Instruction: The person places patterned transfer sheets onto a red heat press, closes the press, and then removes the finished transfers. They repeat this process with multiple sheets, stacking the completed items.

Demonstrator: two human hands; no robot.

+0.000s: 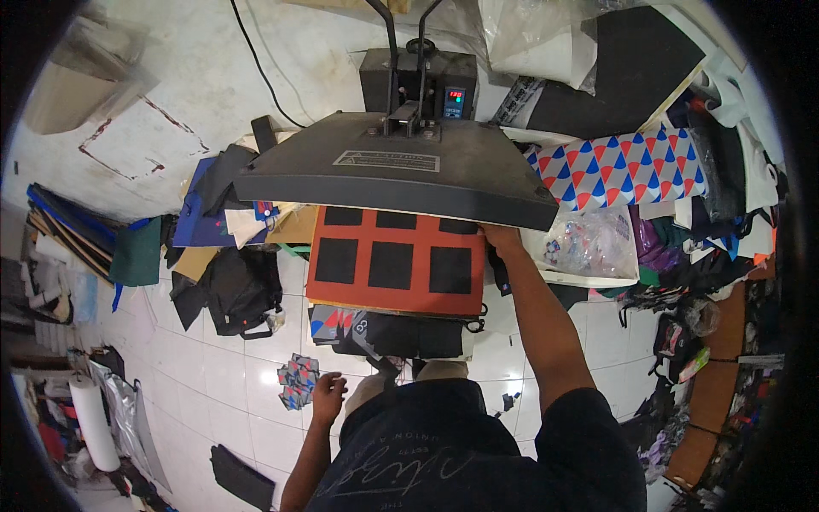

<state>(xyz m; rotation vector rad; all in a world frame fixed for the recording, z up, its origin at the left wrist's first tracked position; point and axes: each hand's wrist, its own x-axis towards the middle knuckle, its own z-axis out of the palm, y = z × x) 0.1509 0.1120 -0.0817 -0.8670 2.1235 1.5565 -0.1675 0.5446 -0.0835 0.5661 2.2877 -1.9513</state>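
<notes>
A heat press with a wide dark upper plate (401, 166) stands in front of me. Beneath its raised front edge lies an orange-red sheet (395, 294) carrying rows of black fabric squares (337, 260). My right hand (502, 240) reaches in at the sheet's right edge; its fingers are hidden under the plate. My left hand (327, 398) hangs low beside my body, fingers loosely bent and apart, with nothing visible in it. Just left of that hand, a pile of patterned grey, red and blue pieces (299, 381) lies on the floor. Folded black fabric (401, 335) sits below the sheet's front edge.
A patterned red, blue and grey roll or sheet (618, 171) lies right of the press, above a white tray with a clear plastic bag (589, 241). A black bag (239, 290) is at the left. Fabric heaps line the right; a white roll (94, 422) stands lower left.
</notes>
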